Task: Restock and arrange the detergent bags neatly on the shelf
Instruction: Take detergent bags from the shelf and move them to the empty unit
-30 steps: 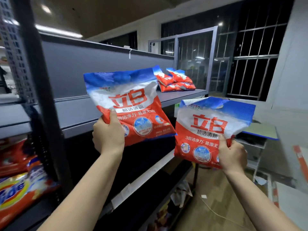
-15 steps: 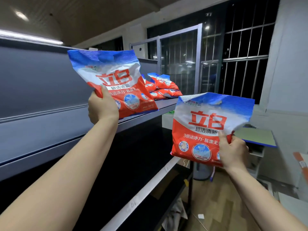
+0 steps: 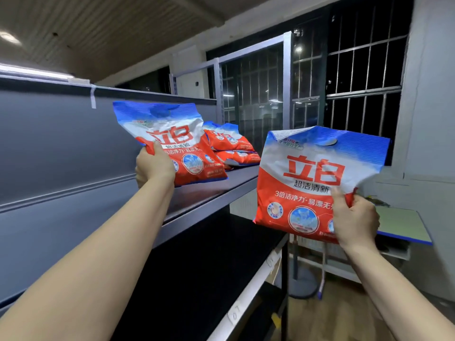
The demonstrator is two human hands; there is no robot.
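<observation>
Left hand [image 3: 154, 166] gripping a detergent bag [image 3: 170, 141] mid-frame, just above the shelf [image 3: 221, 185]; right hand [image 3: 354, 220] pinching a second bag [image 3: 312, 178] at right. Best set down flush beside the stacked bags [image 3: 231, 146], label forward.

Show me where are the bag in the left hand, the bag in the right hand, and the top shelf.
Left-hand bag [image 3: 170, 136]: head view, red logo.
Right-hand bag [image 3: 312, 171]: head view, red logo.
Top shelf [image 3: 221, 185]: head view, bare board.
</observation>
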